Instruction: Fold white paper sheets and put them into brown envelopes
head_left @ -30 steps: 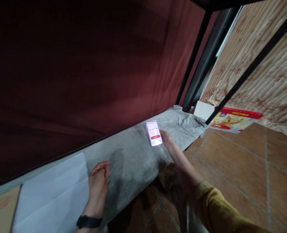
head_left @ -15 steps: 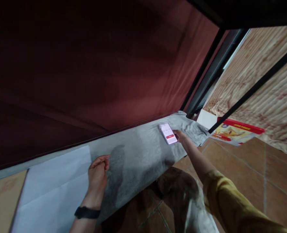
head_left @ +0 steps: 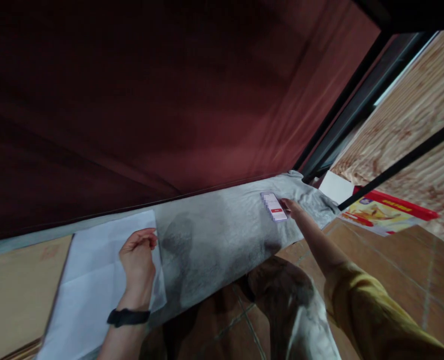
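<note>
In the head view, a white sheet (head_left: 90, 280) is spread on a grey cloth (head_left: 210, 250). Well to the right of the white sheet, over the grey cloth, the phone (head_left: 276, 208) is seen with its pale screen lit; a red button is shown on it, and part of the screen is masked by small squares. The phone's right edge is met by the right hand (head_left: 291, 207); whether it is gripped or only touched cannot be told. The right arm is covered by a yellow sleeve (head_left: 375, 310). Over the right part of the white sheet, the left hand (head_left: 138, 255) is held with its fingers bent inward and a narrow grip; whether it is fully closed cannot be told. A dark wristband (head_left: 127, 317) is worn below it. Just left of the white sheet, brown cardboard (head_left: 22, 295) is laid flat. Behind the white sheet, a dark red curtain (head_left: 150, 110) is hung. Far right of the white sheet, a red and yellow package (head_left: 390, 211) is set on the tiled floor (head_left: 390, 260)
</note>
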Demonstrator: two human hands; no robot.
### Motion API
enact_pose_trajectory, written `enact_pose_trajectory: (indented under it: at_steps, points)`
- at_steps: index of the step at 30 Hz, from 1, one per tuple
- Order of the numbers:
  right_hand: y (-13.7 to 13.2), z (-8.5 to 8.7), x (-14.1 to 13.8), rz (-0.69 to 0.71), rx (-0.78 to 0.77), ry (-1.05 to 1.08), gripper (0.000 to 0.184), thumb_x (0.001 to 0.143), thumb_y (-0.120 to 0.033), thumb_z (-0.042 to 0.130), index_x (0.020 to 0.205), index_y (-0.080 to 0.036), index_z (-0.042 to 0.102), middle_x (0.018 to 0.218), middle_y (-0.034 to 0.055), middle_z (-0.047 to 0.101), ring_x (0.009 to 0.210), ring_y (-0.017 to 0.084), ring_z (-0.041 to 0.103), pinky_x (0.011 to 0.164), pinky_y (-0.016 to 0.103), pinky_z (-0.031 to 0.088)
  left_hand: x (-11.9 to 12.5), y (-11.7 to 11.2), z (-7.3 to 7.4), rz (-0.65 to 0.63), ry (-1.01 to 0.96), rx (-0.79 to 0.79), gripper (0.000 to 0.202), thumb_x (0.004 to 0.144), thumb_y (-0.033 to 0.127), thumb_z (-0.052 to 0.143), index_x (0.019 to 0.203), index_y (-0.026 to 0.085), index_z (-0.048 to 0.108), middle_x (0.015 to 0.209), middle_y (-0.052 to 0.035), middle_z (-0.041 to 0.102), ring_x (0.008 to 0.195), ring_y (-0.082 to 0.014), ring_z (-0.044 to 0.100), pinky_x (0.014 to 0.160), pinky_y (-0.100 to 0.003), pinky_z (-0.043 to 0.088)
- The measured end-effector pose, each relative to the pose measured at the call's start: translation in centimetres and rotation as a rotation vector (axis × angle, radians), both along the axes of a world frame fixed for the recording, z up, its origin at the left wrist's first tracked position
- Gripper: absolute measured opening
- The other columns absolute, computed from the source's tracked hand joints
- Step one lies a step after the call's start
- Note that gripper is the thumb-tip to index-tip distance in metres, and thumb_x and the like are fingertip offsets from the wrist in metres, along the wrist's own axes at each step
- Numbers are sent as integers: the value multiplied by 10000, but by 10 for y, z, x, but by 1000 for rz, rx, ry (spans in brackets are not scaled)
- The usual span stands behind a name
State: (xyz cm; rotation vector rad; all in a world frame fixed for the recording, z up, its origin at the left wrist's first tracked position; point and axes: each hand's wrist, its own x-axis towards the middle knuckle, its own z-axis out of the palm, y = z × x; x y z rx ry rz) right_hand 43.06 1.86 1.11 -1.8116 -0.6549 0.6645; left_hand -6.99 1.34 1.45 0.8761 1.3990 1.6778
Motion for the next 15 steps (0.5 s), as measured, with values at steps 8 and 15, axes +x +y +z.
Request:
enact_pose_trajectory:
  at_steps: [8,15]
  points:
    - [-1,12,-60,44,16,-20,118,776,-247,596,830,-187,681,784,50,683,738,171,615,707,291,486,-77,-2,0,255,345,-67,240,688,246,523,853,173,680,829,-42,656,760,-182,606,717,-311,484]
    - [15,-14,-258,712,37,321,149,768,-243,686,903,-208,738,851,26,732,678,138,628,649,260,512,-81,-22,9,64,1224,-591,527,900,345,500,1379,133,563,1495,-240,476,1386,-399,419,1070,-598,374]
